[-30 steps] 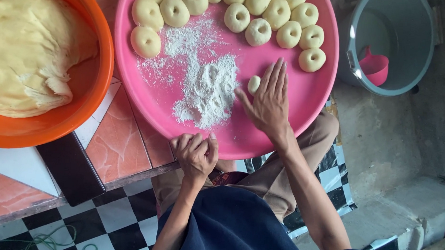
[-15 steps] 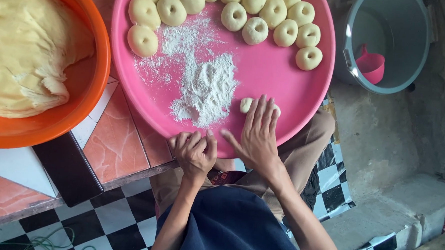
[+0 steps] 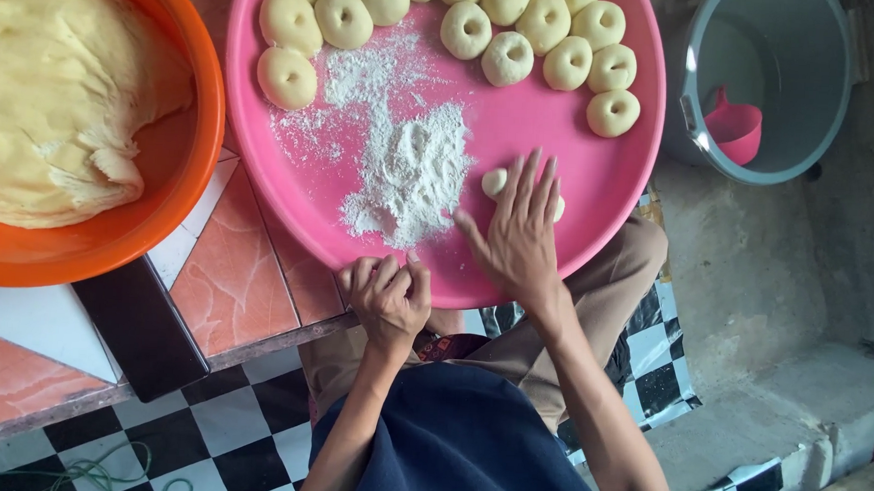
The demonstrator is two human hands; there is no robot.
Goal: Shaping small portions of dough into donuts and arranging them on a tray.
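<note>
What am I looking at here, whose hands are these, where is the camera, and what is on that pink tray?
One camera, worn on a person's head, looks down at their two bare hands. The right hand lies flat on a small pale dough ball, pressing it on the round pink plastic tray. The left hand is curled at the tray's near edge; whether it holds anything is hidden. The tray carries loose white flour and pale dimpled dough rounds. An orange plastic bowl holds yellow dough.

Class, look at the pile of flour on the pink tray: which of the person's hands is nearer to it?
Right. The right hand lies flat beside the flour pile, over a dough piece; the left hand is curled at the pink tray rim, below it.
</note>
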